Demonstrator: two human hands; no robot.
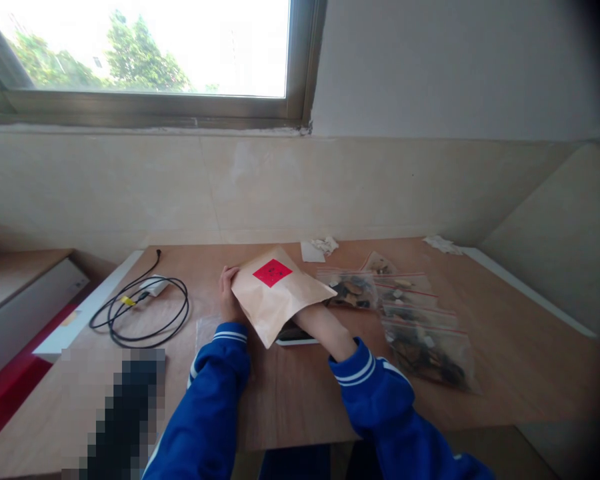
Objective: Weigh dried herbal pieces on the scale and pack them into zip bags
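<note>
A brown paper bag (270,300) with a red diamond label (273,273) is held tilted over the table, its mouth facing me. My left hand (229,293) grips the bag's left side, fingers curled round its edge. Through the bag's mouth goes my right hand (325,323); only the wrist and part of the back show, and its fingers are hidden inside. Below the mouth, a dark, flat thing with a white edge (297,341) is partly visible; I cannot make out what it is.
Several clear zip bags (425,353) of dark and brown pieces lie right of the paper bag. On the left are a coiled black cable (150,340) with a white adapter (155,287) and a pixelated dark object (125,413). Crumpled tissue (326,245) lies near the wall.
</note>
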